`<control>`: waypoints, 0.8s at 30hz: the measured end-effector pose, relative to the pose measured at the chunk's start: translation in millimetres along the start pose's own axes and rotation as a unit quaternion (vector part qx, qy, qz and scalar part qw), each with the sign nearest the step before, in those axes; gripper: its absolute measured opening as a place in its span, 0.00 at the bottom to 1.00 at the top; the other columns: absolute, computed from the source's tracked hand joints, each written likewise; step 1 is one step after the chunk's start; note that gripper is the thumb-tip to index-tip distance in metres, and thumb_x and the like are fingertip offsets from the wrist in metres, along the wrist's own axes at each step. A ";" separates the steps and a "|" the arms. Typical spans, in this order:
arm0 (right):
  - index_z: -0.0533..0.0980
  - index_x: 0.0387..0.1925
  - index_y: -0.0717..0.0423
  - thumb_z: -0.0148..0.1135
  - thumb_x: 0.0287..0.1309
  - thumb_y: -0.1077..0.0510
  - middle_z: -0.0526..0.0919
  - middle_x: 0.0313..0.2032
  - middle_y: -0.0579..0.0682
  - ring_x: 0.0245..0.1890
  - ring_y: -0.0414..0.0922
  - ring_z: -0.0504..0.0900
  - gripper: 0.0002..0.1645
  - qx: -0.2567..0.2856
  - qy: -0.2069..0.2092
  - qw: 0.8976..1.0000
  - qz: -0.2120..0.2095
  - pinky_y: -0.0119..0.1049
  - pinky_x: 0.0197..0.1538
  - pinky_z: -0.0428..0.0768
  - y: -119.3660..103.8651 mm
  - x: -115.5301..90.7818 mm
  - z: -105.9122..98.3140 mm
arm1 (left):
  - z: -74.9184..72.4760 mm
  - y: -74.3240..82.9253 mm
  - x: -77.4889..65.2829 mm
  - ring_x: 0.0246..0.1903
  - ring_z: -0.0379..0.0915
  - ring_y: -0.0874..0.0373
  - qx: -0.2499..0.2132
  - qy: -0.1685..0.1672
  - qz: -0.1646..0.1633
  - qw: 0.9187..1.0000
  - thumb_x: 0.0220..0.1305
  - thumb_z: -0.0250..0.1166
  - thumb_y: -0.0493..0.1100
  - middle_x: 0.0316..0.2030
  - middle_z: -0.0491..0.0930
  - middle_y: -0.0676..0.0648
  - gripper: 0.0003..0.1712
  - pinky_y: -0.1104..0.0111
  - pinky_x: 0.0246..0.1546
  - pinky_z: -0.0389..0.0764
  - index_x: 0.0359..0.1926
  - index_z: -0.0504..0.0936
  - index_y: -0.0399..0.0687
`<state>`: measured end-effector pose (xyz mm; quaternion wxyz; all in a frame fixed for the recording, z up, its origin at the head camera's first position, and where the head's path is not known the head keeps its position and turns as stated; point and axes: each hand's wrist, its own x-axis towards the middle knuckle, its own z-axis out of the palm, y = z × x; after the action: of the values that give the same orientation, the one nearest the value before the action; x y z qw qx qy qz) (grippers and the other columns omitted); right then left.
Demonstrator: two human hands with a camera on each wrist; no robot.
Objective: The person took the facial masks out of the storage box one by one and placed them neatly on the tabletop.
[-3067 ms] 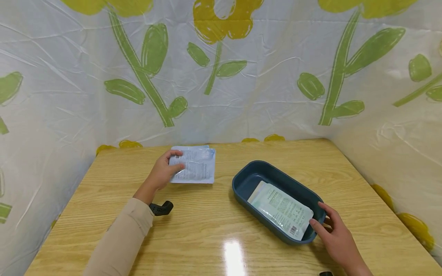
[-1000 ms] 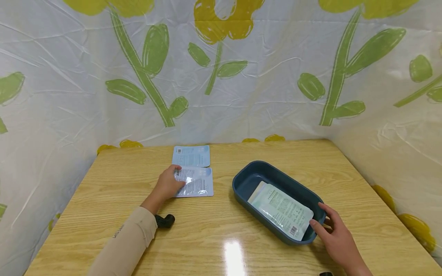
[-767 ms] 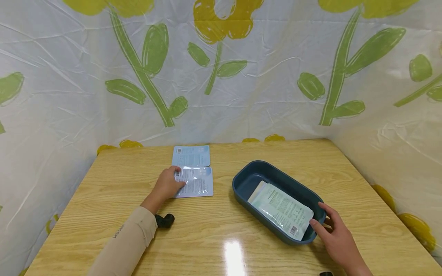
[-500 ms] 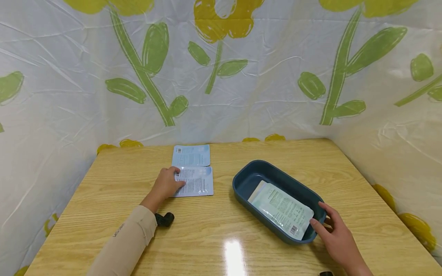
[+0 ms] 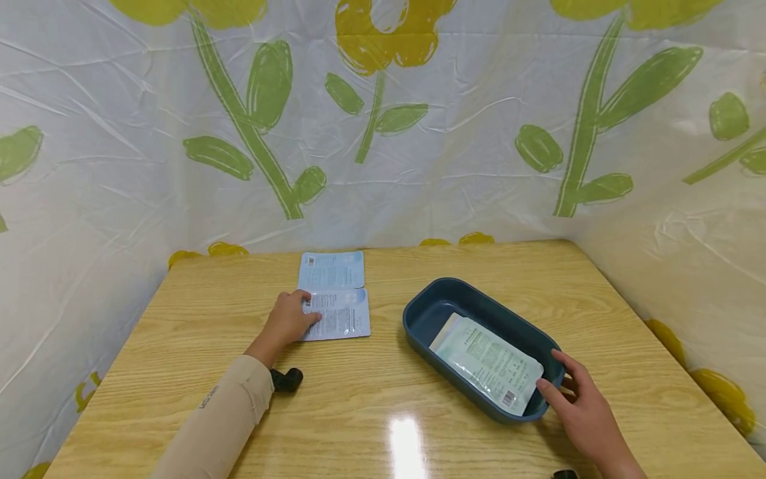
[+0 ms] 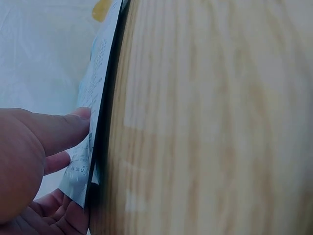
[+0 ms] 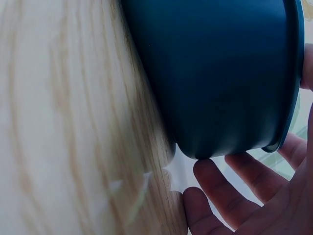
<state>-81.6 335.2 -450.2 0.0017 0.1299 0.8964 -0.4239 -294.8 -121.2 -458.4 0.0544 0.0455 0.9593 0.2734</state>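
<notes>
My left hand [image 5: 287, 318] pinches the left edge of a flat, pale lilac packet [image 5: 347, 319] printed with text. In the left wrist view the thumb presses on the printed face of this lilac packet [image 6: 98, 73], while fingers reach under its edge. Just behind it lies a light blue packet [image 5: 332, 269]. My right hand [image 5: 583, 412] grips the near right end of a dark blue oblong bin [image 5: 437, 293], thumb over the rim and fingers against the outer wall. Pale green packets [image 5: 491, 362] lie stacked inside the bin.
All of this is on a wood-grain table [image 5: 359, 412]. A floral sheet [image 5: 467, 133] hangs behind the table and at both sides. A black wrist mount [image 5: 287, 380] sticks out from the left wrist.
Since the earliest frame, my left hand has brought the lilac packet toward me and down, uncovering the light blue one behind it. The right hand and bin have stayed put.
</notes>
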 end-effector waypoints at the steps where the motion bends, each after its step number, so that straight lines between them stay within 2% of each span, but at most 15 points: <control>1: 0.48 0.76 0.63 0.54 0.73 0.42 0.51 0.72 0.73 0.64 0.70 0.64 0.45 0.001 0.000 1.000 -0.001 0.18 0.43 0.68 -0.3 -0.1 0.0 | 0.3 0.0 0.1 0.43 0.68 0.44 0.000 0.001 -0.002 1.000 0.63 0.72 0.47 0.51 0.70 0.32 0.29 0.52 0.49 0.73 0.58 0.76 0.34; 4: 0.48 0.76 0.63 0.54 0.73 0.42 0.51 0.72 0.73 0.64 0.70 0.64 0.45 0.004 0.000 1.000 -0.002 0.16 0.42 0.66 -1.0 -0.8 0.0 | 0.8 0.7 0.1 0.44 0.68 0.43 0.003 0.001 -0.004 1.000 0.64 0.71 0.47 0.52 0.70 0.31 0.29 0.52 0.50 0.73 0.59 0.75 0.34; 5: 0.48 0.76 0.63 0.54 0.73 0.42 0.51 0.72 0.73 0.64 0.70 0.64 0.45 0.002 0.000 1.000 -0.002 0.18 0.44 0.68 -1.4 -1.0 0.0 | 1.0 0.7 0.4 0.44 0.68 0.43 0.004 0.001 -0.005 1.000 0.64 0.71 0.47 0.52 0.70 0.31 0.29 0.51 0.50 0.73 0.59 0.75 0.34; 8: 0.48 0.76 0.63 0.53 0.74 0.42 0.50 0.72 0.73 0.64 0.70 0.64 0.46 0.000 -0.001 1.000 0.000 0.36 0.54 0.77 -2.4 -1.3 0.4 | 0.7 1.4 0.1 0.44 0.69 0.42 0.010 0.003 -0.005 1.000 0.64 0.71 0.48 0.52 0.70 0.30 0.29 0.51 0.51 0.73 0.59 0.75 0.34; 11: 0.47 0.76 0.63 0.53 0.74 0.42 0.50 0.72 0.73 0.64 0.70 0.63 0.46 -0.002 -0.002 1.000 0.002 0.60 0.59 0.71 -3.6 -1.5 0.6 | 0.9 1.0 -0.8 0.45 0.69 0.41 0.024 0.008 -0.006 1.000 0.64 0.71 0.50 0.52 0.70 0.30 0.30 0.50 0.51 0.73 0.58 0.76 0.34; 12: 0.47 0.76 0.63 0.52 0.74 0.42 0.50 0.72 0.73 0.65 0.70 0.63 0.46 0.000 -0.003 1.000 0.002 0.62 0.60 0.69 -3.9 -1.5 0.6 | 0.9 0.8 -1.3 0.45 0.69 0.41 0.029 0.010 -0.007 0.999 0.63 0.71 0.51 0.52 0.70 0.30 0.30 0.50 0.51 0.73 0.58 0.76 0.34; 18: 0.47 0.76 0.63 0.53 0.74 0.41 0.50 0.72 0.73 0.65 0.69 0.64 0.46 -0.002 -0.005 1.000 0.004 0.61 0.59 0.71 -3.6 -1.4 -0.3 | 0.7 1.3 -4.3 0.50 0.68 0.37 0.033 0.026 0.000 0.999 0.62 0.71 0.53 0.55 0.67 0.27 0.35 0.48 0.52 0.73 0.59 0.75 0.31; 24: 0.47 0.77 0.63 0.52 0.74 0.41 0.50 0.72 0.73 0.65 0.70 0.64 0.46 0.000 -0.008 1.000 0.005 0.62 0.60 0.69 -2.2 -0.4 -0.4 | -5.0 5.6 -6.8 0.58 0.63 0.35 0.003 0.035 0.019 0.999 0.64 0.70 0.52 0.61 0.64 0.27 0.39 0.46 0.58 0.69 0.67 0.69 0.32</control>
<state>-81.7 334.0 -448.3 0.0108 0.1306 0.8957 -0.4249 -288.4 -119.8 -450.7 0.0153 0.0544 0.9603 0.2732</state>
